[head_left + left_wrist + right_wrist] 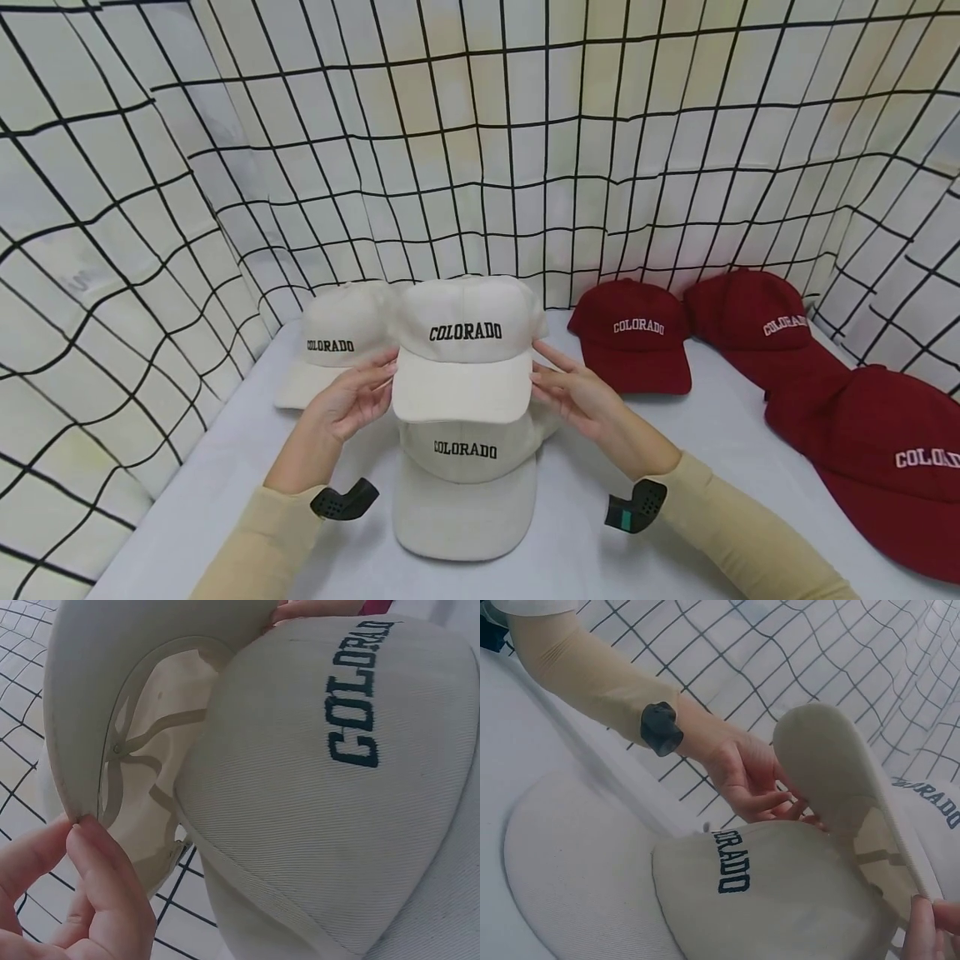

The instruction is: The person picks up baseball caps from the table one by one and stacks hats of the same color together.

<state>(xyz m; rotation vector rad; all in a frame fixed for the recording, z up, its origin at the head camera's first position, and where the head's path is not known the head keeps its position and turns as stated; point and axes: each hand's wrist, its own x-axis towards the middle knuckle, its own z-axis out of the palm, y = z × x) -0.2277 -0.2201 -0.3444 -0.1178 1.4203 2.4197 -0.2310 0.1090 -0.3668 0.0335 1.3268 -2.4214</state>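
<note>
Both hands hold up a white baseball cap with COLORADO in black across its front. My left hand pinches one side edge of the brim, seen close in the left wrist view. At the opposite brim edge, my right hand pinches with thumb and fingertips. The raised cap's hollow underside faces the left wrist camera. Below and partly behind it sits a second white cap, brim toward me, its crown top hidden in the head view. A third white cap lies behind my left hand.
Three dark red COLORADO caps stand at the right: one near the back, one in the far corner, one at the front right. Black grid netting walls the white table surface at the back and sides.
</note>
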